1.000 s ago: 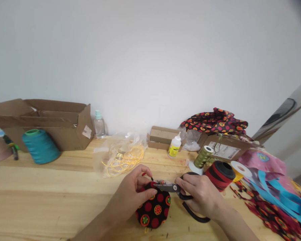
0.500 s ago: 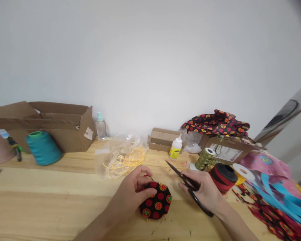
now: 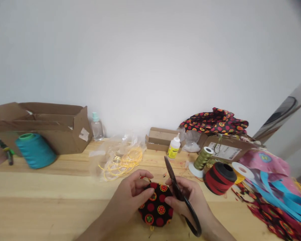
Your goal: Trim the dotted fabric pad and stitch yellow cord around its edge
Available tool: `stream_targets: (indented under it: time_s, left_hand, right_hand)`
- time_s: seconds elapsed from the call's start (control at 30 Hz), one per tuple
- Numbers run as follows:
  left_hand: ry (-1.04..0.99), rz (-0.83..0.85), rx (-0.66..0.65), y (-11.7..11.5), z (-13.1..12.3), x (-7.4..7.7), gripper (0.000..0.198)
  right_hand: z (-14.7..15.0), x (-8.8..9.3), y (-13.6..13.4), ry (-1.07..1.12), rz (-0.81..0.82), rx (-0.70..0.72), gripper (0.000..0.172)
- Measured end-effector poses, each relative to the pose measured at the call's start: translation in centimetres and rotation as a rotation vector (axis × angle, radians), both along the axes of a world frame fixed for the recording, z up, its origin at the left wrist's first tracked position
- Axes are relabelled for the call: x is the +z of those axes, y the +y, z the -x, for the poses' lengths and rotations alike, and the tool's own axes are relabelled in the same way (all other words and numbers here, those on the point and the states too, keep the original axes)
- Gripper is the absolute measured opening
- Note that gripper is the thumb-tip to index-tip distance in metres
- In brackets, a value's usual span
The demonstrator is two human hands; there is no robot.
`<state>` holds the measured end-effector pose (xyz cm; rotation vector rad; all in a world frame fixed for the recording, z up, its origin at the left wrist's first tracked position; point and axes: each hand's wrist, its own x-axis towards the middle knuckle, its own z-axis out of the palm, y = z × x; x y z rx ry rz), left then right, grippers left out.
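A round black fabric piece [image 3: 158, 208] with red dots and orange flower prints is held low over the wooden table. My left hand [image 3: 133, 192] grips its upper left edge between thumb and fingers. A small yellow loop shows at its lower edge. My right hand [image 3: 194, 201] holds dark scissors [image 3: 177, 184], blades pointing up and away, one handle loop hanging below the palm. The right thumb and fingertips also touch the fabric piece's right edge. Whatever the curled left fingers cover behind the fabric is hidden.
Yellow cord [image 3: 125, 164] in clear plastic, a glue bottle [image 3: 174, 147] and a small carton [image 3: 160, 138] lie beyond my hands. To the right are a green thread spool [image 3: 203, 159], a red-and-black spool [image 3: 219, 179] and blue ribbon [image 3: 286, 197]. A teal thread cone [image 3: 36, 150] stands left.
My right hand has moved left with the scissors and now touches the fabric piece. The scissors have turned more upright. My left hand keeps its grip; the view has shifted slightly.
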<state>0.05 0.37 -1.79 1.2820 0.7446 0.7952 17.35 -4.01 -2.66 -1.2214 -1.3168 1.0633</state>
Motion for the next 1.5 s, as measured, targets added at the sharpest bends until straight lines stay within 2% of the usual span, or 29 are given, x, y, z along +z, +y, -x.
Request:
stream_targets:
  time_s: [0.17,0.3,0.4,0.5,0.7,0.77,0.9,0.97,1.03,1.17,1.33,1.4,1.5]
  left_hand:
    - [0.049,-0.014,0.127,0.9,0.6,0.0,0.025]
    - [-0.078,0.002,0.047,0.4,0.1,-0.1,0.038]
    - [0.02,0.032,0.023,-0.3,-0.4,0.1,0.022]
    - [0.099,0.045,0.0,-0.7,-0.6,0.3,0.018]
    - [0.154,-0.007,-0.051,-0.9,-0.6,-0.2,0.015]
    - [0.149,0.033,-0.06,-0.9,-0.7,-0.3,0.016]
    - [0.093,0.121,-0.022,-0.7,-0.7,-0.1,0.018]
    - [0.082,0.131,-0.011,-0.6,-0.6,0.1,0.018]
    - [0.078,0.117,-0.009,-0.5,-0.4,0.2,0.017]
    - [0.049,0.098,-0.001,-0.2,-0.3,0.2,0.015]
    - [-0.02,0.147,0.02,0.0,-0.2,0.2,0.019]
    - [-0.033,0.145,0.03,0.1,-0.1,0.1,0.021]
    - [-0.028,0.132,0.067,0.1,0.0,0.0,0.021]
  right_hand:
    - [-0.2,0.3,0.0,-0.042,-0.091,-0.157,0.026]
    - [0.4,0.1,-0.1,0.008,-0.12,-0.164,0.026]
    - [0.5,-0.2,-0.1,0.091,-0.118,-0.125,0.03]
    - [0.3,-0.3,0.0,0.162,-0.155,-0.172,0.037]
    - [0.1,-0.6,-0.2,0.045,-0.137,-0.131,0.032]
    - [-0.2,-0.4,-0.1,0.037,-0.133,-0.189,0.031]
    - [-1.3,0.5,0.6,0.08,-0.155,-0.429,0.032]
    - [-1.8,0.8,0.8,0.087,-0.148,-0.451,0.032]
    - [-2.0,0.9,1.0,0.082,-0.137,-0.386,0.032]
    - [-1.8,0.6,1.0,0.098,-0.138,-0.125,0.041]
    - [-2.3,0.6,0.7,0.021,-0.253,0.09,0.054]
    - [-2.8,0.8,0.5,-0.112,-0.29,0.136,0.049]
    - [-3.3,1.1,0.3,-0.346,-0.269,0.114,0.025]
